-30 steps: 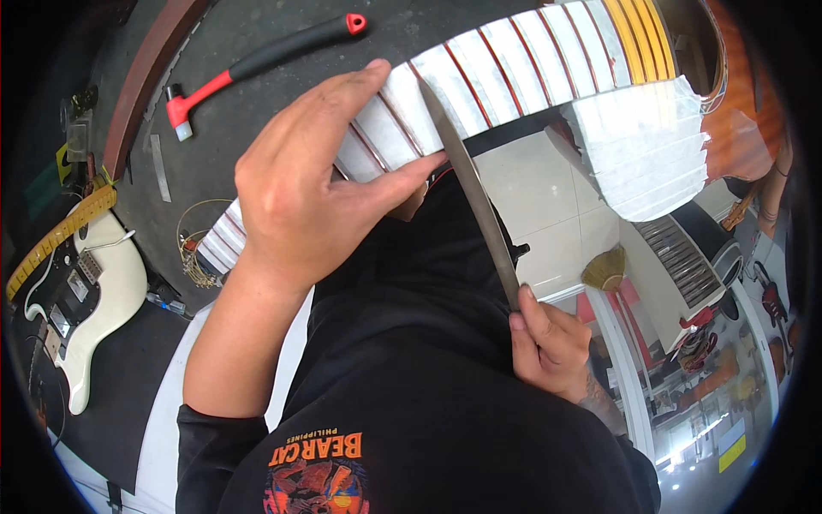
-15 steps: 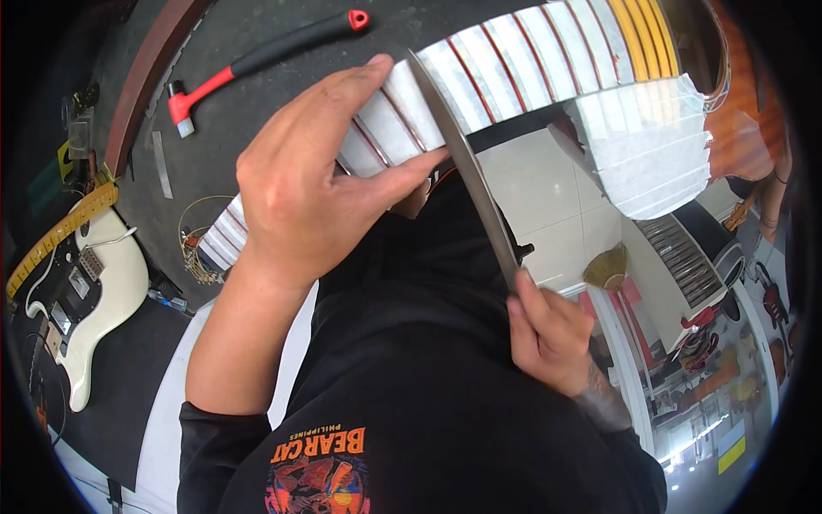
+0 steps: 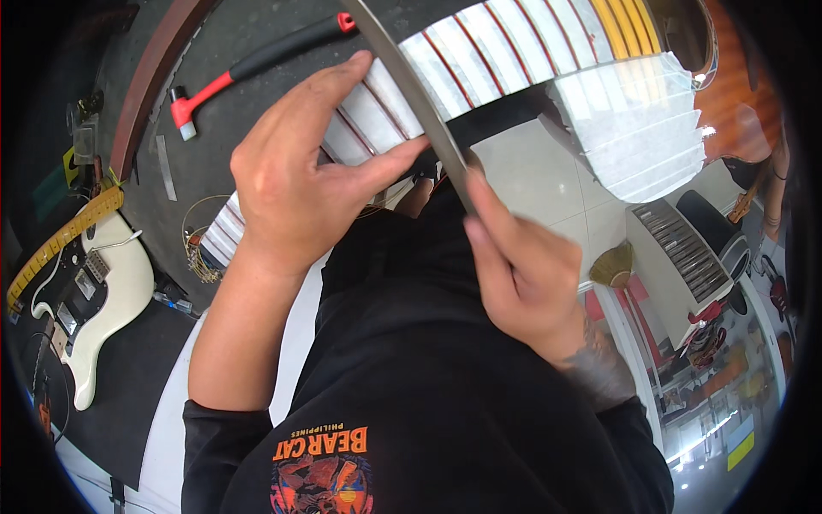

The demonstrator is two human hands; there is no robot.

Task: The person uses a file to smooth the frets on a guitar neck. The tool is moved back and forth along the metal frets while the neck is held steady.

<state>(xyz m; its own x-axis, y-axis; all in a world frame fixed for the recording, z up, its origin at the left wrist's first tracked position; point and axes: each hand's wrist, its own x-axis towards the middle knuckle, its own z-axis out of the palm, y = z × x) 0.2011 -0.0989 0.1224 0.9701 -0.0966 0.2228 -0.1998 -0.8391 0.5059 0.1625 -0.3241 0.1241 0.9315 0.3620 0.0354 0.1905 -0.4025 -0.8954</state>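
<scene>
A guitar neck (image 3: 479, 51) lies across the top of the view, its fretboard covered in strips of white tape with the frets bare between them; yellow tape covers the end by the body. My left hand (image 3: 287, 176) is wrapped round the neck, thumb on the near edge and fingers over the far side. In my right hand (image 3: 531, 274) is a long flat grey metal file (image 3: 419, 103), gripped by its near end. The file crosses the fretboard just right of my left fingertips. White sheeting (image 3: 638, 128) covers part of the orange-brown guitar body (image 3: 741, 120).
On the dark bench mat lie a red-and-black hammer (image 3: 257, 64), a thin metal strip (image 3: 166, 167) and coiled strings (image 3: 205, 257). A cream electric guitar (image 3: 116, 283) rests at left. Right, lower down, are a broom (image 3: 612, 264) and a box of slim dark items (image 3: 681, 253).
My right hand has moved up and to the left, pushing the file farther over the far edge of the neck. My left hand keeps its hold, and the view has shifted slightly.
</scene>
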